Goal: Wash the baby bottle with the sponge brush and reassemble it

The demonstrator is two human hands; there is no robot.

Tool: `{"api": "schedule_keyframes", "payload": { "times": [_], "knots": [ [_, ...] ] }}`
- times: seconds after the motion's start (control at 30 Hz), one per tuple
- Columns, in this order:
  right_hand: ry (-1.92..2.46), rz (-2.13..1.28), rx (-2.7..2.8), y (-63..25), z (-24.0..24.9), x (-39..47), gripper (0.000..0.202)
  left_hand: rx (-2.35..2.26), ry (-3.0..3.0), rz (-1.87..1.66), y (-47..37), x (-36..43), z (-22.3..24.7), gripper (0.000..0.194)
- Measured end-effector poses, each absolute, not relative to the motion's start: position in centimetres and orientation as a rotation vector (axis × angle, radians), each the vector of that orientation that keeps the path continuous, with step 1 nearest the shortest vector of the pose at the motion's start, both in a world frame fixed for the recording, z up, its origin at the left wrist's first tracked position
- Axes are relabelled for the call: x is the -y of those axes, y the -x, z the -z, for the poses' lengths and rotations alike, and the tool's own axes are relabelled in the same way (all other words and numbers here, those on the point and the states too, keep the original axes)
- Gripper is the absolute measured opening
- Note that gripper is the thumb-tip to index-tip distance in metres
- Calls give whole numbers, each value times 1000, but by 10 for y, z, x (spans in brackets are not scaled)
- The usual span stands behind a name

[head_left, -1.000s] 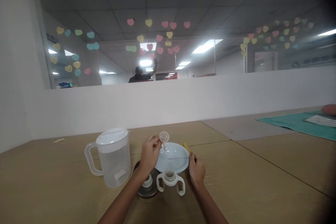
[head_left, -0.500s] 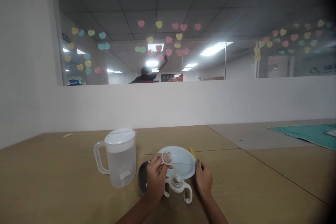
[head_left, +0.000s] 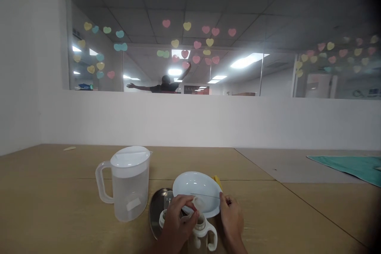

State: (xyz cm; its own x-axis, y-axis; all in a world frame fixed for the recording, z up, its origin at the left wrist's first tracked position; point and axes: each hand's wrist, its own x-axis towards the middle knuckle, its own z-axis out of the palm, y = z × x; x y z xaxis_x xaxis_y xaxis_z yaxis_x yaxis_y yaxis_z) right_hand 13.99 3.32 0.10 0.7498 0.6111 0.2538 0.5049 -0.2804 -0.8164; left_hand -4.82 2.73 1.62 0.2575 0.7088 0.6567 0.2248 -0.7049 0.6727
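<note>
My left hand (head_left: 177, 220) pinches a small translucent white cap (head_left: 197, 203) just above the open neck of a clear bottle with white side handles (head_left: 212, 235). The bottle stands upright, its left part hidden behind my hand. At the right, my right hand (head_left: 231, 214) is closed on a thin rod (head_left: 208, 195), which points left across the white oval bowl (head_left: 190, 182). A metal tray (head_left: 155, 210) lies left of my left hand, with a clear piece and a white ring-topped jar (head_left: 162, 217) partly showing.
A lidded translucent pitcher (head_left: 131, 192) stands at the left. Something yellow (head_left: 217, 181) lies behind the bowl. A teal cloth (head_left: 351, 168) is at the far right. Behind the glass with heart stickers, a person (head_left: 166, 83) has both arms stretched out.
The cap in my left hand has turned and come down nearer the bottle's neck. More of the tray shows. The view has shifted slightly. Beyond the glass, the person's other arm now shows.
</note>
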Motion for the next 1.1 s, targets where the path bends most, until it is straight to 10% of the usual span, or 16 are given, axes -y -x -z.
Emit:
{"api": "schedule_keyframes", "payload": {
  "times": [0.47,0.77,1.1],
  "knots": [
    [1853,-72,845,-139,-6,-34,32,-788,-2673,-1059,84,-42,-51,33],
    [1351,126,781,-107,-56,-26,38,-1471,-2877,149,110,-60,-64,21],
    [998,-74,1179,-79,-129,-28,30,-1253,-2797,-434,109,-67,-103,15]
  ]
}}
